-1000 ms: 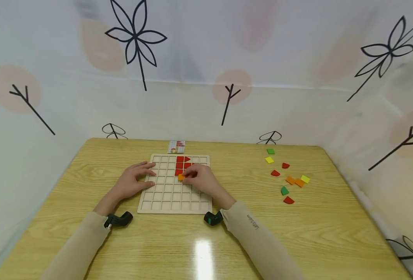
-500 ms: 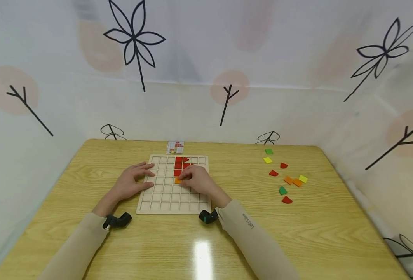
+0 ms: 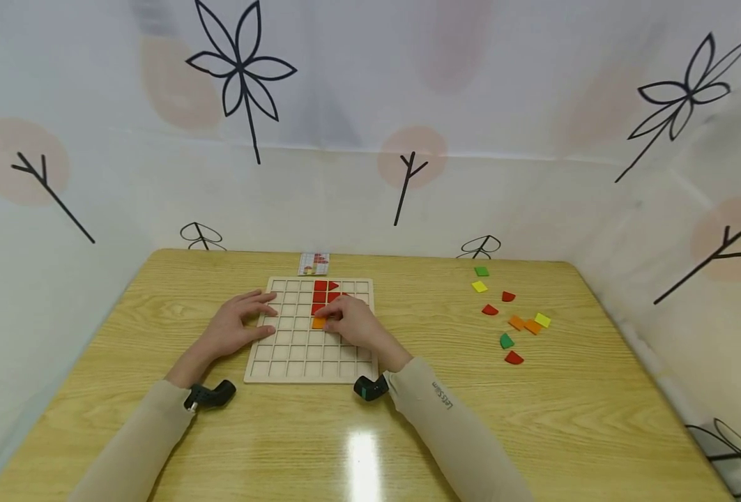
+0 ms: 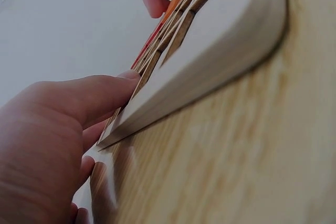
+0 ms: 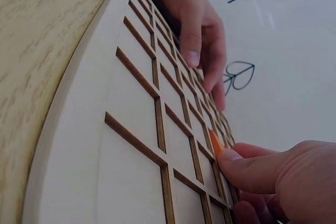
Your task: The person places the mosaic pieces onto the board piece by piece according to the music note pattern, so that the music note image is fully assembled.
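Observation:
A pale wooden grid board [image 3: 280,353] lies on the table with several red tiles [image 3: 319,298] set in its upper cells. My right hand [image 3: 359,323] holds a square orange tile [image 3: 318,323] between thumb and fingers, at the cell just below the red column. In the right wrist view the thumb lies against this orange tile [image 5: 216,142], and the fingers behind are partly hidden. My left hand [image 3: 240,322] rests along the board's left edge, fingers spread; in the left wrist view its thumb touches the rim.
Loose tiles lie to the right: several red quarter-rounds [image 3: 514,358], orange squares [image 3: 533,326], yellow squares [image 3: 479,286] and green ones [image 3: 506,341]. A small printed pattern card [image 3: 314,263] sits behind the board. A patterned cloth [image 3: 345,195] hangs at the table's back edge.
My right hand has moved the orange tile slightly left and down, into line below the red column. The left hand keeps its place on the board.

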Motion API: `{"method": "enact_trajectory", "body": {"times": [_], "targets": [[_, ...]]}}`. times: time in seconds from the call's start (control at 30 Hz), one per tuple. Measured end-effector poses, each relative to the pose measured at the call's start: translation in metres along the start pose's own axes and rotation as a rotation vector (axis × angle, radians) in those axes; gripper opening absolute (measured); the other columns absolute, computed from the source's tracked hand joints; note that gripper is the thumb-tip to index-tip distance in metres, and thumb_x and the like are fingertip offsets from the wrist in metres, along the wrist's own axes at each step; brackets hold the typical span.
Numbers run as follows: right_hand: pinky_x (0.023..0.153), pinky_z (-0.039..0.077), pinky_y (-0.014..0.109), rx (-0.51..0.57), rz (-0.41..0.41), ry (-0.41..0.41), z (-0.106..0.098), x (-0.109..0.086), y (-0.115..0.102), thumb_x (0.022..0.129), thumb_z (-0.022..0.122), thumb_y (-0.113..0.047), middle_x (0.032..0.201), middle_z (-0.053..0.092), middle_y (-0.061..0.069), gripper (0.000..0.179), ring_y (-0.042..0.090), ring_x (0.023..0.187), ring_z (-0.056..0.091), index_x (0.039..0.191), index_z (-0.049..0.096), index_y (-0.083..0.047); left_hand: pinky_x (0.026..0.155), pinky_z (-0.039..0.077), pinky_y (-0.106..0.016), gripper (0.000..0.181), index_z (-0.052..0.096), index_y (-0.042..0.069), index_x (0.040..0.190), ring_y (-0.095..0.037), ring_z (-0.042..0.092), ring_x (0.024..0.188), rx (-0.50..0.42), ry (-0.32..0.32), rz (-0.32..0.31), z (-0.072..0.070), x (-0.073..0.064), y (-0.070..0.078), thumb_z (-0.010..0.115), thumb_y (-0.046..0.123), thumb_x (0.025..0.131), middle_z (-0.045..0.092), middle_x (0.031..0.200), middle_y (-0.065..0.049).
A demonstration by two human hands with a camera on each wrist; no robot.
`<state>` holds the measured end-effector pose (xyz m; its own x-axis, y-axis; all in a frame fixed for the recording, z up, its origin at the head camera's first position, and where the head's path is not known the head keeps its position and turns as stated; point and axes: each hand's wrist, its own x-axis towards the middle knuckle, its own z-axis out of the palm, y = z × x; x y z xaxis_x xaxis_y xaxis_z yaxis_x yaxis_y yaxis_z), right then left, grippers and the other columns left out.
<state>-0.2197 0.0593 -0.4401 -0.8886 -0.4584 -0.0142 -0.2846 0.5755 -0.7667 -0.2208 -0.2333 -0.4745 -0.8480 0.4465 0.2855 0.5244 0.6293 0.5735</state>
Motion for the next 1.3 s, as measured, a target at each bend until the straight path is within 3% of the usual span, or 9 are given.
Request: {"method": "enact_trajectory", "body": {"times": [0.53, 0.93, 1.3], "targets": [[0.082, 0.048, 0.03, -0.044, 0.001, 0.016, 0.0037, 0.0007, -0.0019, 0.094, 0.07, -0.01, 0.11, 0.064, 0.0, 0.022, 0.015, 0.096, 0.058, 0.114, 0.077, -0.016, 0.113, 0.025, -0.059, 0.027, 0.074, 0.016, 0.112, -0.035, 0.036, 0.141, -0.002, -0.027, -0.022, -0.0019, 0.001, 0.0001, 0.078, 0.027, 0.087, 0.052, 0.147, -0.006], [0.076, 0.046, 0.029, -0.054, 0.016, 0.013, 0.0059, 0.0019, -0.0009, 0.094, 0.07, -0.012, 0.106, 0.061, -0.002, 0.021, 0.014, 0.087, 0.054, 0.113, 0.077, -0.017, 0.112, 0.026, -0.059, 0.027, 0.074, 0.014, 0.11, -0.036, 0.036, 0.141, 0.001, -0.021, -0.021, -0.0016, 0.0002, 0.0005, 0.079, 0.025, 0.086, 0.053, 0.146, -0.007], [0.081, 0.049, 0.031, 0.017, 0.011, -0.02, -0.0017, 0.0011, -0.0011, 0.095, 0.067, -0.008, 0.108, 0.067, -0.005, 0.021, 0.014, 0.092, 0.057, 0.111, 0.077, -0.017, 0.111, 0.027, -0.06, 0.027, 0.074, 0.014, 0.111, -0.037, 0.037, 0.14, -0.007, -0.016, -0.014, -0.0018, -0.0002, 0.0002, 0.078, 0.027, 0.087, 0.053, 0.146, -0.008]]}}
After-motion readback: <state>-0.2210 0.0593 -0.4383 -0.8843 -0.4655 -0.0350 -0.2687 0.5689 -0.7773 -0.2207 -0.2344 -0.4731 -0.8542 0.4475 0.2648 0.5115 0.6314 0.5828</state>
